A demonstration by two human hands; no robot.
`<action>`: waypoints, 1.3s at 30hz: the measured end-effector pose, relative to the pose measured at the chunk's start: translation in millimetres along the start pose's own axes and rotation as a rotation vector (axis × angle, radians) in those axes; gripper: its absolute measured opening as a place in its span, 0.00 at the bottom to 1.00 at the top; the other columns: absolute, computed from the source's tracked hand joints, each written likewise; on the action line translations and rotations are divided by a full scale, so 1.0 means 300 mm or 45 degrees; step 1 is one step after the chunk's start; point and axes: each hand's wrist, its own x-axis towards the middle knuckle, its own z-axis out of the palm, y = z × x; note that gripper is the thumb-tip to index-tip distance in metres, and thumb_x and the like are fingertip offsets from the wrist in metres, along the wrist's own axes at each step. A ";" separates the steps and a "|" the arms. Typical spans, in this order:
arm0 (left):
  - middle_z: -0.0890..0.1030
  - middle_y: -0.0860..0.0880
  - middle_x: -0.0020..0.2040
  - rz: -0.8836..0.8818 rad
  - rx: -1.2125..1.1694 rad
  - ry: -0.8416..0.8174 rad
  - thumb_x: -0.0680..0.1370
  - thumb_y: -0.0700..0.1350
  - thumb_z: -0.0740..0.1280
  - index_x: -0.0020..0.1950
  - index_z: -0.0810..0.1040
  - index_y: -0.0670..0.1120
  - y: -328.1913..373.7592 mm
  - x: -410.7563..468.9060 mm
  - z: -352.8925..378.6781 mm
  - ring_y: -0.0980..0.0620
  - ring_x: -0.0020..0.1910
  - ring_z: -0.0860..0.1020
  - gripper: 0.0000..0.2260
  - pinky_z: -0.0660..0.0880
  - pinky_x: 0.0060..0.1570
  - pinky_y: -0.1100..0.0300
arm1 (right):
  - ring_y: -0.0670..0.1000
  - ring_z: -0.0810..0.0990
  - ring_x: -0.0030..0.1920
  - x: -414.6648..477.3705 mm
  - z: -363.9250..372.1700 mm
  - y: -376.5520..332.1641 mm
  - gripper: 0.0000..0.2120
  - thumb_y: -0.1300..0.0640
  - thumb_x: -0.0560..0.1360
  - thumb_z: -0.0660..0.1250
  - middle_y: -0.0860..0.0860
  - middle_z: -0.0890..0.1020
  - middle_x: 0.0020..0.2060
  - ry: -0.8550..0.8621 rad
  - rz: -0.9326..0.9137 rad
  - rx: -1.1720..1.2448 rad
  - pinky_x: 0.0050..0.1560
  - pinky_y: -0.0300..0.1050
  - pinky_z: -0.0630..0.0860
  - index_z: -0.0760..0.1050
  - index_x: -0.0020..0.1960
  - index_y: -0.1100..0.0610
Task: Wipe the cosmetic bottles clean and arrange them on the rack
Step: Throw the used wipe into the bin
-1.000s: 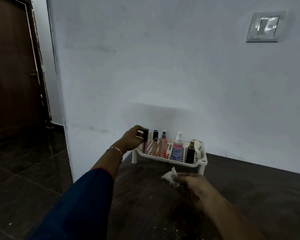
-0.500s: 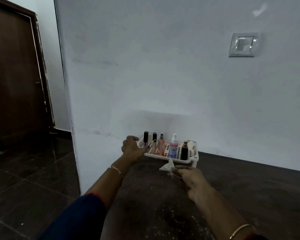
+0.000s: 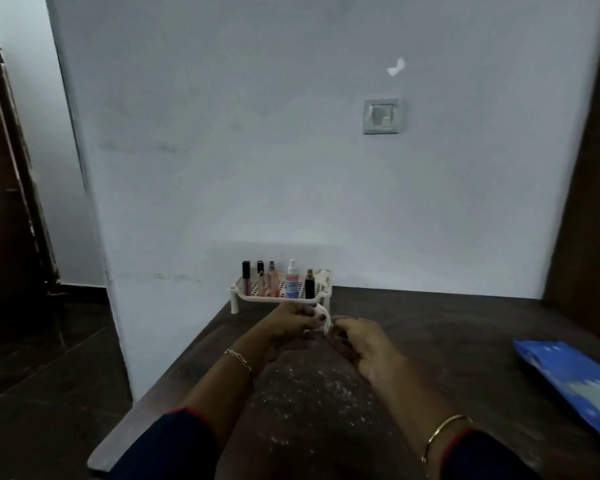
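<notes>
Bench point(image 3: 309, 386): you are working over a dark top dusted with white specks; a blue packet point(image 3: 575, 382) is lying at the near right, well apart from everything else.
Right hand point(image 3: 357, 341): you are curling its fingers onto the near end of the wipe point(image 3: 323, 315).
Left hand point(image 3: 291, 323): it is no longer at the leftmost tube on the rack. You have drawn it back, and it is now pinching the wipe too, so both hands are meeting just in front of the rack.
Meaning: nothing is being carried. This looks like folding or bunching the wipe after the final placement, so the arranging is probably finished or nearly so.
Rack point(image 3: 257, 298): it is sitting on the bench's far edge against the wall, its long axis running left to right.
Bottles: all five are standing on the rack in one row: lip tube point(image 3: 246, 282), second tube point(image 3: 260, 282), pink bottle point(image 3: 272, 284), spray bottle point(image 3: 291, 284) and dark bottle point(image 3: 309, 289).
Axis: each bottle is standing upright, long axis vertical and cap pointing up; none is leaning noticeably.
Wall: a switch plate point(image 3: 381, 116) is sitting high above the rack.
</notes>
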 end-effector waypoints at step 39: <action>0.79 0.44 0.41 -0.470 -0.148 -0.977 0.77 0.35 0.64 0.45 0.76 0.41 -0.192 -0.414 1.740 0.50 0.39 0.78 0.03 0.80 0.40 0.61 | 0.47 0.84 0.41 -0.772 -1.672 0.585 0.06 0.70 0.70 0.68 0.53 0.85 0.37 0.653 0.120 0.179 0.40 0.36 0.80 0.80 0.46 0.63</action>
